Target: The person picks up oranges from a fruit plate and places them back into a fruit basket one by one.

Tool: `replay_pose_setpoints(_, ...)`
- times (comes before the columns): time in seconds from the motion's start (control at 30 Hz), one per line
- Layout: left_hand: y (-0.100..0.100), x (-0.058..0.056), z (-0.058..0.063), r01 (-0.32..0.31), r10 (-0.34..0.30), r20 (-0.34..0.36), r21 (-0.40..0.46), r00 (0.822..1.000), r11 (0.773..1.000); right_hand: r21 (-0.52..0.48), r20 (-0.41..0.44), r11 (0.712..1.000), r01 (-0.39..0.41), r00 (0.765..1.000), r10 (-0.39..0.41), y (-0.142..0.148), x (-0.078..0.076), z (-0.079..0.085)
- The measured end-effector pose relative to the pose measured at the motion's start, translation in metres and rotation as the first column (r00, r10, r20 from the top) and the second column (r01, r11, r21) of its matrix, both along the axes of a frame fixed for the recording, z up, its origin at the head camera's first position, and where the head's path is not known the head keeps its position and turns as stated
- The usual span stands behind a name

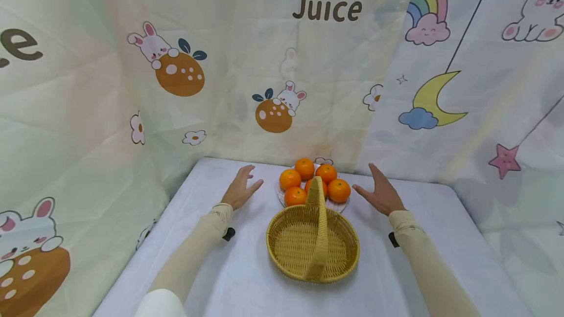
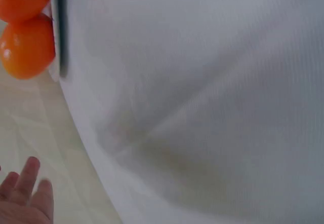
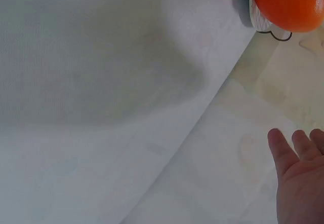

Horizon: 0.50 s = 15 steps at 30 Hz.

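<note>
Several oranges (image 1: 340,191) sit together on a white patterned plate (image 1: 341,205) towards the back of the table. In front of the plate stands a yellow wicker basket (image 1: 282,246) with a tall arched handle that overlaps part of the fruit in the head view; no fruit shows inside it. My left hand (image 1: 240,189) is left of the plate, thumb and fingers spread, holding nothing. To the right of the plate my right hand (image 1: 382,193) is likewise spread and holds nothing. Each wrist view shows fingers apart from the oranges (image 2: 28,46) at the plate's edge.
A white cloth covers the table (image 1: 246,278). Printed curtains (image 1: 238,62) with cartoon rabbits and oranges rise at the back and both sides. Dark wrist cameras (image 1: 228,234) sit under both cuffs.
</note>
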<state>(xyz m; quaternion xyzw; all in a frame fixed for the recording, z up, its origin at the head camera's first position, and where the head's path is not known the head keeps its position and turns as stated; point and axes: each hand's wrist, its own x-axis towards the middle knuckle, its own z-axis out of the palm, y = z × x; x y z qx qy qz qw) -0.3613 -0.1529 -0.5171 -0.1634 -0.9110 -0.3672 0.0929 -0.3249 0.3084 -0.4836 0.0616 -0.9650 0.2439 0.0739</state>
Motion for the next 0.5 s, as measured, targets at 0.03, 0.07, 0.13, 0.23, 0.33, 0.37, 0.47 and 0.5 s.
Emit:
replay_pose_setpoints(0.03,0.003,0.004,0.0,0.029,-0.031,0.024,0.079,0.999,0.996,-0.036,0.018,0.999,-0.006,1.0,0.007,-0.001,0.0,0.0)
replay_pose_setpoints(0.07,0.007,0.008,0.002,0.051,-0.059,0.047,0.151,0.997,0.987,-0.067,0.03,0.998,-0.006,1.0,0.008,-0.003,0.0,-0.002)
replay_pose_setpoints(0.13,0.015,0.017,0.003,0.09,-0.11,0.063,0.257,0.992,0.962,-0.12,0.037,0.993,-0.007,0.999,0.012,-0.007,0.0,-0.005)
replay_pose_setpoints(0.23,0.024,0.033,0.001,0.122,-0.167,0.094,0.371,0.981,0.921,-0.187,0.036,0.982,-0.022,0.999,0.029,-0.014,-0.002,-0.011)
replay_pose_setpoints(0.33,0.033,0.05,-0.007,0.173,-0.248,0.119,0.438,0.961,0.882,-0.21,0.049,0.977,-0.037,0.998,0.049,-0.021,-0.003,-0.017)
replay_pose_setpoints(0.37,0.037,0.056,-0.01,0.194,-0.278,0.129,0.449,0.952,0.872,-0.214,0.057,0.976,-0.036,0.997,0.049,-0.023,-0.003,-0.018)
replay_pose_setpoints(0.47,0.047,0.072,-0.018,0.27,-0.365,0.136,0.451,0.921,0.85,-0.202,0.061,0.978,-0.045,0.996,0.058,-0.029,-0.005,-0.022)
replay_pose_setpoints(0.5,0.05,0.077,-0.02,0.289,-0.38,0.135,0.439,0.915,0.851,-0.206,0.057,0.977,-0.049,0.996,0.062,-0.03,-0.005,-0.023)
